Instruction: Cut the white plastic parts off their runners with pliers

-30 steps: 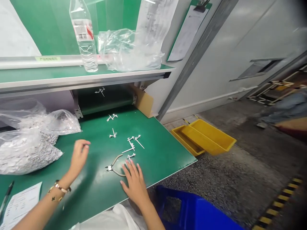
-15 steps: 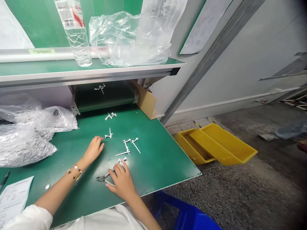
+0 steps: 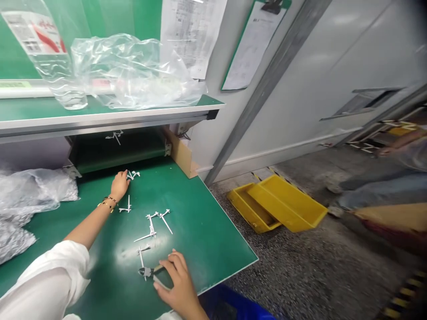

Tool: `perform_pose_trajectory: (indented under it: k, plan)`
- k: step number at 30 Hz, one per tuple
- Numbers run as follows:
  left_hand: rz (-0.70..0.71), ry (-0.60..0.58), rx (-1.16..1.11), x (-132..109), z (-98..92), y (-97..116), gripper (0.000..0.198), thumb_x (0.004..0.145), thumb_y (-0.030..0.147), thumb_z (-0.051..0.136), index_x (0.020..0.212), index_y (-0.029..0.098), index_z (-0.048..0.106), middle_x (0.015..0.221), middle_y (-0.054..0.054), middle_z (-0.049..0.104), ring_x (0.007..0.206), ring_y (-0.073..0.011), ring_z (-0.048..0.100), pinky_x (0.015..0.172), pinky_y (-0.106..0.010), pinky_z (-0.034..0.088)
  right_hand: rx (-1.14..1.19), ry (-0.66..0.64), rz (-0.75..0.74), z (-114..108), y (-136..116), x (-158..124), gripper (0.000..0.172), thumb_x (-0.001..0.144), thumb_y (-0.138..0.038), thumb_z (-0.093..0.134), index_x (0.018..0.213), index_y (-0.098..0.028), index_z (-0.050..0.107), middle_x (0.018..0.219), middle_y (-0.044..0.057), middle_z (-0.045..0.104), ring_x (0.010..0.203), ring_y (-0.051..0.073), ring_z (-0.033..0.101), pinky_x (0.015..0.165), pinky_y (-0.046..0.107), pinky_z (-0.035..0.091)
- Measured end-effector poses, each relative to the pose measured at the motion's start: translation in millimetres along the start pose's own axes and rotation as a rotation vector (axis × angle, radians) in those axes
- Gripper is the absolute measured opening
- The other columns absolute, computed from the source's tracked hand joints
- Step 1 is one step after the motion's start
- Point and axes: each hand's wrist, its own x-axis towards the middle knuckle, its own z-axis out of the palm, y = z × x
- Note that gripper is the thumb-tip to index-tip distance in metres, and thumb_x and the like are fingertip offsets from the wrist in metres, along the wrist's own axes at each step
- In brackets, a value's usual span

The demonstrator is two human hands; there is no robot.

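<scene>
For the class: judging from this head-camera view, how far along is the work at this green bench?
Looks done: one white branched piece already lies on the dark belt under the shelf. In hand: the right hand rests on side-cutting pliers, and the left hand reaches a white piece. Left: more white pieces on the green mat, and a full-looking bag of silvery parts.

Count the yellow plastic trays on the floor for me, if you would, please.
2: one yellow plastic tray sits on the speckled grey floor beyond the bench, and a second yellow plastic tray leans against its right side. Others may lie out of view.
</scene>
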Motion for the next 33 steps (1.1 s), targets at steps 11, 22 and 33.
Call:
perform_pose_trajectory:
  k: [11, 22, 33]
  plan:
    - [-0.184, 0.044, -0.217, -102, -35.7, -43, 0.038, 0.086, 0.044, 0.038, 0.099, 0.017, 0.062, 0.09, -0.008, 0.061, 0.071, -0.0178, 0.059, 0.064, -0.026, 0.045, 0.119, 0.09, 0.015, -5, 0, -5, 0.036, 0.071, -0.028, 0.059, 0.107, -0.02, 0.054, 0.096, 0.008, 0.049, 0.097, 0.024, 0.051, 0.081, 0.042, 0.048]
    - [-0.728, 0.098, -0.924, -274, -41.0, 5, 0.052, 0.078, 0.05, 0.05, 0.116, 0.017, 0.062, 0.081, -0.003, 0.056, 0.061, -0.0106, 0.047, 0.054, -0.022, 0.039, 0.236, 0.003, 0.022, -9, -2, -1, 0.027, 0.082, -0.032, 0.052, 0.106, -0.02, 0.055, 0.096, 0.008, 0.052, 0.085, 0.019, 0.055, 0.069, 0.031, 0.05]
    - [-0.841, -0.059, -1.435, -312, -62.2, -1, 0.057, 0.07, 0.041, 0.067, 0.12, 0.018, 0.055, 0.11, -0.008, 0.065, 0.09, -0.0148, 0.062, 0.091, -0.034, 0.045, 0.612, -0.284, 0.131, 35, -69, 12, 0.025, 0.088, -0.037, 0.04, 0.1, -0.018, 0.052, 0.088, 0.004, 0.052, 0.072, 0.013, 0.056, 0.06, 0.024, 0.048]
